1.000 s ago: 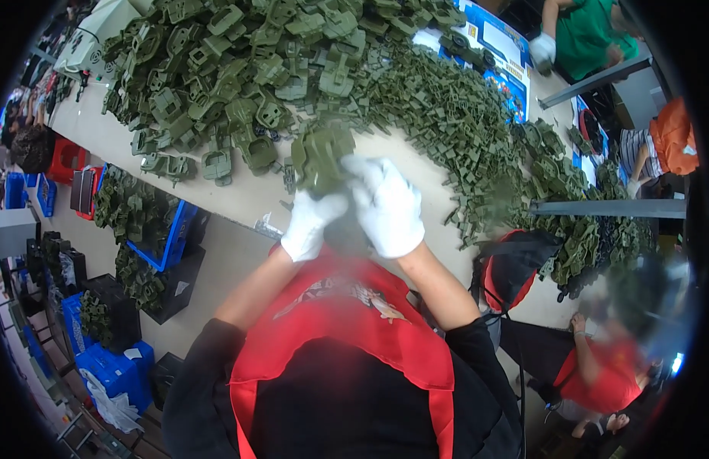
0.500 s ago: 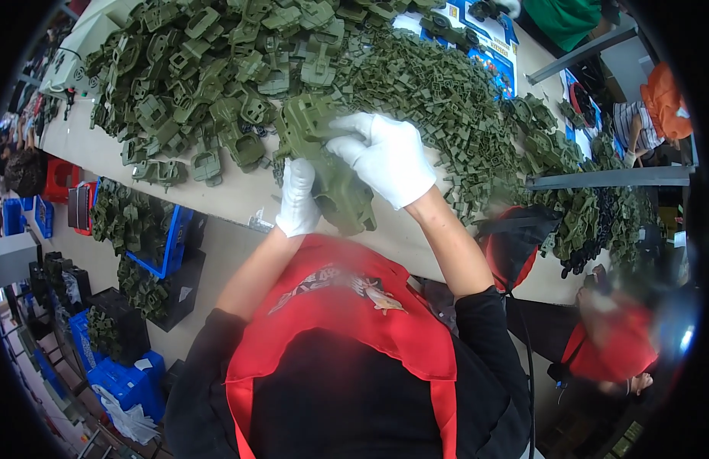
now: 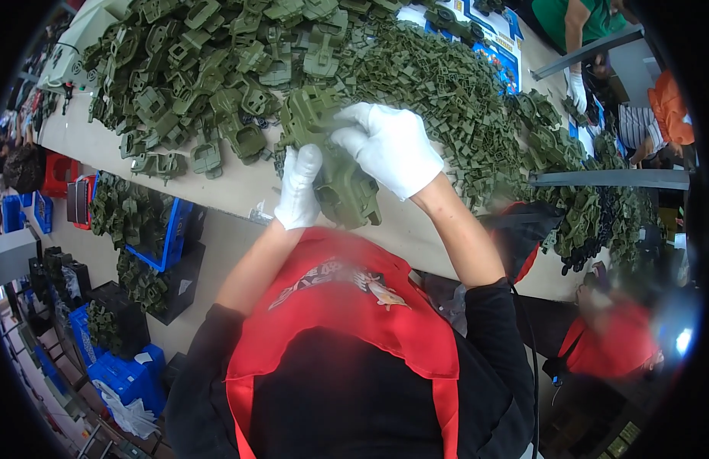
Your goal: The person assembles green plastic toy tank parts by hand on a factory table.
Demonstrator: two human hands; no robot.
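Observation:
A long olive-green plastic toy vehicle body (image 3: 345, 191) is held tilted over the table's near edge, in front of my red apron. My left hand (image 3: 299, 187), in a white glove, is closed on its left side, thumb pointing up. White-gloved too, my right hand (image 3: 393, 149) has its thumb and forefinger pinched together at the body's right side, near the upper part. Whether a small piece sits between those fingertips is hidden. Beyond the hands lie a heap of larger green vehicle shells (image 3: 194, 84) and, to its right, a pile of small green parts (image 3: 439, 92).
Blue crates of green parts (image 3: 167, 237) stand at the left, below the table (image 3: 224, 191). A grey metal bar (image 3: 611, 178) crosses at the right. Several people work nearby, one in a red apron (image 3: 614, 340). Printed blue-and-white boxes (image 3: 500, 65) lie at the far right.
The vehicle body has turned slightly, showing more of its lower side. My right hand has shifted a little to the right. A co-worker's gloved hand has come into view at the far right.

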